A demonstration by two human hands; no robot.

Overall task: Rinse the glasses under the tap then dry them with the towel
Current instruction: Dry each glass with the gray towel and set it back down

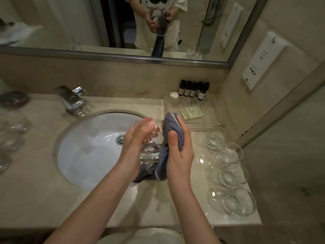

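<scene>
Fingers [147, 123] blur glass [151, 150], towel [171, 131] half hidden

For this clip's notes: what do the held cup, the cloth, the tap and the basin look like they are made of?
Cup: clear glass, by its see-through wall and bright glints.
Cloth: soft grey-blue woven or terry fabric, matte, bunched in folds in the right hand.
Tap: polished metal, probably chrome-plated, given its mirror-like reflections.
Basin: glossy white, likely glazed ceramic.

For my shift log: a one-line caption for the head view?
Left hand holds a glass over the sink while right hand dries it with the towel.
</scene>
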